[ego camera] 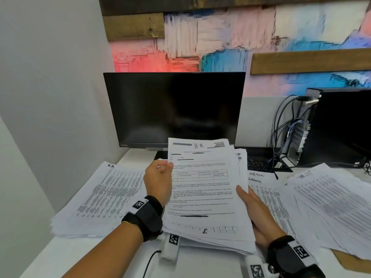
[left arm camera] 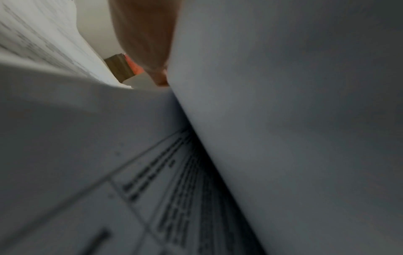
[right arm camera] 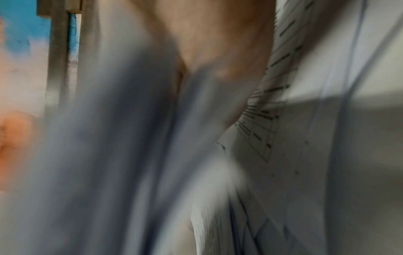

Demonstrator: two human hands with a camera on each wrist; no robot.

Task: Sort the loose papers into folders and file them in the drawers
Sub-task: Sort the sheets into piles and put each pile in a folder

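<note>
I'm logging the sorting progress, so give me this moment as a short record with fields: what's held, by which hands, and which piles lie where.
held: H.R. stack
left hand: grips stack's left edge
right hand: holds stack's right edge
left pile: marked H.R., on desk
admin pile: right of stack
far-right pile: label unreadable
monitor: dark

Head cam sits up high, looking forward and down over the desk, taking in both hands and the monitor behind. Both wrist cams are jammed right up against the held stack of papers, so they're mostly blurry sheets. That stack is what all three share.
</note>
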